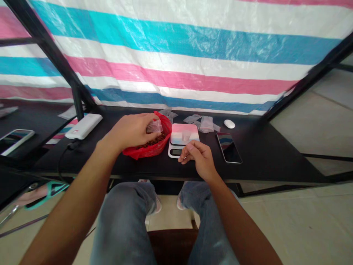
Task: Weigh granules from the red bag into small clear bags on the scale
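Note:
My left hand (134, 130) is over a red plastic bag (150, 151) and pinches a small clear plastic bag (154, 126) between thumb and fingers. Inside the red bag lie many small brown pieces (157, 140), perhaps beans or seeds; I cannot tell which. Just right of it stands a small white scale (171, 151) with a pink-and-blue top and a little display. A small translucent item (186, 135) rests on the scale's top. My right hand (200, 156) is at the scale's front right corner, fingers curled together; anything in them is too small to make out.
Several clear plastic bags (206, 124) lie behind the scale. To the right are a white mouse-like object (229, 124) and a phone (229, 148). A white box-shaped device (84, 126) with a cable stands at left. Behind the black table (264, 154) hangs a striped sheet (176, 81).

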`<move>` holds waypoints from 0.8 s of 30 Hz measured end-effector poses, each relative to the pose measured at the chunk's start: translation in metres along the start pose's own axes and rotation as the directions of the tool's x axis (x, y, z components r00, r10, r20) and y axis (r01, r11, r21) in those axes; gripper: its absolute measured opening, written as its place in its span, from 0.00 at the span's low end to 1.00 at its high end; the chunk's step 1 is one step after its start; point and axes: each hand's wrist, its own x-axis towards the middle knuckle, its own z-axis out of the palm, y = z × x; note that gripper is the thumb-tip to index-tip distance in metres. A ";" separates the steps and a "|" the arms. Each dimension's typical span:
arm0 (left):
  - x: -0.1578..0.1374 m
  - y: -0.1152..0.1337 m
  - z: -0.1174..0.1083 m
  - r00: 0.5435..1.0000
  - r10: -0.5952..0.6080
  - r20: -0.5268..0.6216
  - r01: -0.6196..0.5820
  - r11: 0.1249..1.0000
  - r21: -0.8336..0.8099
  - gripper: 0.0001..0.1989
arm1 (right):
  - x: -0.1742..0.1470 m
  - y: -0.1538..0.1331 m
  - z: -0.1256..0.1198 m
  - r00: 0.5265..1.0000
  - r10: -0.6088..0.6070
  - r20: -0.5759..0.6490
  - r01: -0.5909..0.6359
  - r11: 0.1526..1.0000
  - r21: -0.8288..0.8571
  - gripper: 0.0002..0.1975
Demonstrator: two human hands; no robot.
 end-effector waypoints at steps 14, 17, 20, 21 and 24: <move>0.037 -0.005 -0.023 0.879 0.216 0.426 -0.417 0.782 0.464 0.16 | 0.000 -0.001 0.001 0.998 -0.048 0.039 0.051 0.996 -0.070 0.23; 0.041 -0.001 -0.028 0.871 0.217 0.441 -0.439 0.748 0.498 0.13 | -0.001 -0.002 0.001 0.997 -0.052 0.048 0.057 0.994 -0.090 0.24; 0.044 0.002 -0.028 0.856 0.245 0.455 -0.469 0.738 0.485 0.14 | -0.002 -0.002 0.002 0.997 -0.059 0.053 0.064 0.994 -0.090 0.24; 0.044 0.002 -0.027 0.852 0.256 0.456 -0.477 0.739 0.477 0.15 | -0.002 -0.001 0.002 0.997 -0.062 0.053 0.066 0.994 -0.091 0.24; 0.046 0.000 -0.022 0.865 0.265 0.427 -0.448 0.791 0.416 0.12 | 0.000 0.000 0.003 0.995 -0.076 0.060 0.082 0.991 -0.104 0.23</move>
